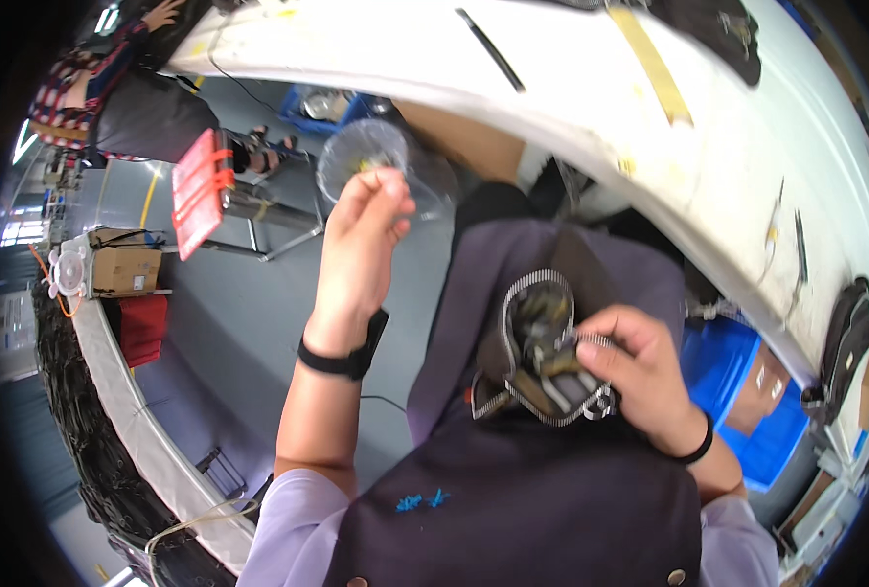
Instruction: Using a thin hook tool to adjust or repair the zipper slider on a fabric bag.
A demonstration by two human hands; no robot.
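A small dark zippered pouch (542, 357) rests on my lap, its mouth spread and a patterned lining showing inside. Black-and-white zipper teeth run round its rim. My right hand (640, 367) pinches the pouch's right edge between thumb and fingers, near a metal zipper pull (601, 403). Raised away from the pouch to the left, my left hand (368, 220) has its thumb and fingertips pressed together; whatever they may pinch is too small to see. A clear plastic bag (361, 147) hangs open behind it, over the floor.
A white worktable (571, 108) curves along the far and right sides, with a black strip (490, 49), a yellow strip (650, 64) and a black pouch (839, 342) on it. Blue bins (728, 362) stand below. A red-padded stool (200, 191) and a seated person (141, 112) are at the left.
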